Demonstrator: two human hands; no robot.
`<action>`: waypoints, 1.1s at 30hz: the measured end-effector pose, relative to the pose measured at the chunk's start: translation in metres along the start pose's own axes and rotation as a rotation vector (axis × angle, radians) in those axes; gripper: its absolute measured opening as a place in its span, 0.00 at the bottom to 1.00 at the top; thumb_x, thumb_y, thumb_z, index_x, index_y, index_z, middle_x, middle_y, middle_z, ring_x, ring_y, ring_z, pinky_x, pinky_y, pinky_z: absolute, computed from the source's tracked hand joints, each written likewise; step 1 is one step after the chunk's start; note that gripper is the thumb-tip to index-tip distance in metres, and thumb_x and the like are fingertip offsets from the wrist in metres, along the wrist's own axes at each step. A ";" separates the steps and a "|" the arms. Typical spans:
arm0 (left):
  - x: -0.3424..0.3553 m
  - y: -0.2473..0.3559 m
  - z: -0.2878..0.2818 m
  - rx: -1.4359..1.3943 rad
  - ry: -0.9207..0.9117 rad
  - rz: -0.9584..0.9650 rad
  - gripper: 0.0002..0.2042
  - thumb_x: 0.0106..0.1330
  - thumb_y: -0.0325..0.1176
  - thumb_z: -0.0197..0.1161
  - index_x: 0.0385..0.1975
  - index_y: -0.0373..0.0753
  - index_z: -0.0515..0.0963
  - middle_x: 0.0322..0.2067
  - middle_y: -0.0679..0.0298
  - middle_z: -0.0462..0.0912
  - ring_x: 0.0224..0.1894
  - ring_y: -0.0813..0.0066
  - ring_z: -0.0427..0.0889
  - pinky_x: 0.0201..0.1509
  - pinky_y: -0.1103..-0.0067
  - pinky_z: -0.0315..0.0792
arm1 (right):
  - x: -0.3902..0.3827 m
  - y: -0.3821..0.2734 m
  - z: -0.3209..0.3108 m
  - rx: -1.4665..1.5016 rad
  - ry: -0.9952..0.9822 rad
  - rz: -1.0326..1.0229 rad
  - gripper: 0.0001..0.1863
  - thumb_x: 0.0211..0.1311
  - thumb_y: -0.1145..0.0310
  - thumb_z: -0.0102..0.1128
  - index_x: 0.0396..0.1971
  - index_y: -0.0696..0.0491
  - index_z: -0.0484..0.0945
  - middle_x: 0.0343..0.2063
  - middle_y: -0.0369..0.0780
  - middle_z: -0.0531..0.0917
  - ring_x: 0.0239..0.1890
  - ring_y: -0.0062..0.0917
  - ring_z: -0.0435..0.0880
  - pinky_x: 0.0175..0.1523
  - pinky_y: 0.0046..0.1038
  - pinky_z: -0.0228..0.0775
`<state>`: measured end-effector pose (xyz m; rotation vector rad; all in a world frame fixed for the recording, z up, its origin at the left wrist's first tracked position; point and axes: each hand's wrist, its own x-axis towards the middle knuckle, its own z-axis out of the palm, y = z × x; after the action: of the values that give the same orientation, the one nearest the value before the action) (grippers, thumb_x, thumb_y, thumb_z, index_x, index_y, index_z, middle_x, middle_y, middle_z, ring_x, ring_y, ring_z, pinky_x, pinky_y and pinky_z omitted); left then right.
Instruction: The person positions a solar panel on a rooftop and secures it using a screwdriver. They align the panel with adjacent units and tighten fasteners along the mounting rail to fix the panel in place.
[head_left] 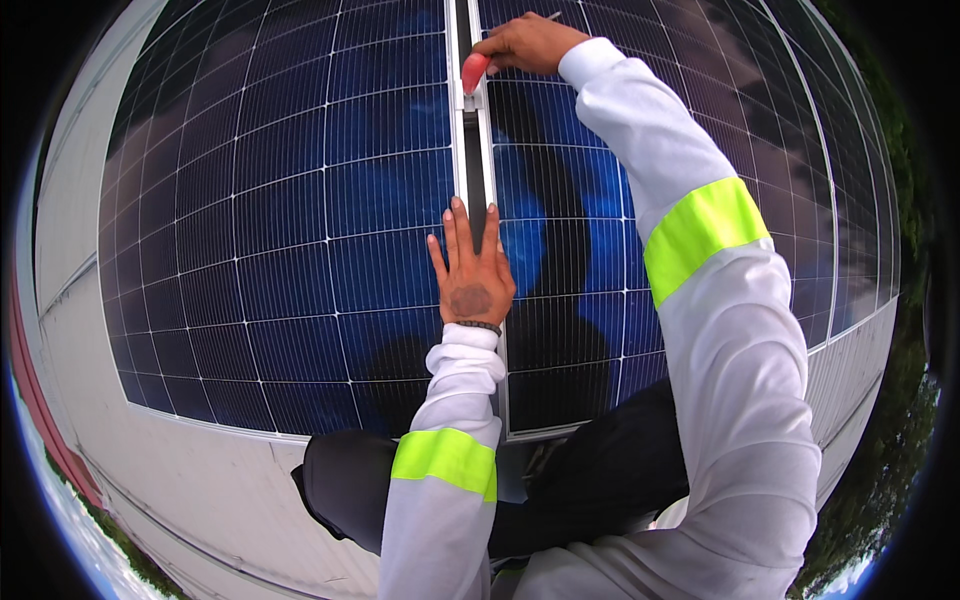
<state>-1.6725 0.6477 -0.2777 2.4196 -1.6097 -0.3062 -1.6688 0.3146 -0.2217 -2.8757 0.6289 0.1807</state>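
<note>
Two dark blue solar panels lie side by side, the left panel (pixel 290 210) and the right panel (pixel 570 240), with silver frames along a narrow gap (pixel 474 160). My left hand (pixel 470 270) lies flat across the gap, fingers spread over both frame edges. Farther up, my right hand (pixel 525 47) is closed around a red-handled tool (pixel 475 70). Its red end points down at a small silver clamp (pixel 472 103) that bridges the two frames. A thin metal rod shows beyond the hand; whether it belongs to the tool, I cannot tell.
My dark-trousered knees (pixel 345 485) are at the panels' near edge. Pale metal roofing (pixel 230 480) with raised seams runs along the near and left sides. Another panel (pixel 850 180) extends at the right. Trees (pixel 900 440) stand beyond the roof.
</note>
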 end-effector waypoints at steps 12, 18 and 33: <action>0.000 0.000 0.001 -0.021 0.015 -0.002 0.27 0.72 0.39 0.45 0.72 0.56 0.57 0.73 0.51 0.49 0.75 0.54 0.49 0.76 0.53 0.43 | -0.020 0.032 0.011 -0.212 0.122 0.023 0.34 0.62 0.38 0.52 0.67 0.35 0.67 0.54 0.42 0.80 0.62 0.37 0.74 0.66 0.47 0.64; 0.000 -0.001 0.000 -0.037 0.010 0.000 0.27 0.72 0.38 0.46 0.72 0.57 0.57 0.73 0.52 0.48 0.75 0.53 0.49 0.76 0.51 0.42 | -0.014 0.082 -0.011 -0.063 0.159 -0.161 0.26 0.70 0.46 0.48 0.29 0.57 0.76 0.31 0.48 0.82 0.40 0.47 0.81 0.48 0.45 0.71; -0.003 -0.005 0.014 -0.033 0.155 0.053 0.26 0.72 0.38 0.46 0.71 0.54 0.60 0.72 0.49 0.52 0.74 0.52 0.52 0.75 0.51 0.46 | -0.122 -0.060 0.058 0.204 0.266 0.527 0.29 0.71 0.49 0.43 0.31 0.62 0.83 0.32 0.58 0.83 0.34 0.55 0.84 0.41 0.47 0.76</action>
<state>-1.6732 0.6515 -0.2922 2.3103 -1.5854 -0.1316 -1.7582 0.4294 -0.2494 -2.4971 1.3612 -0.1888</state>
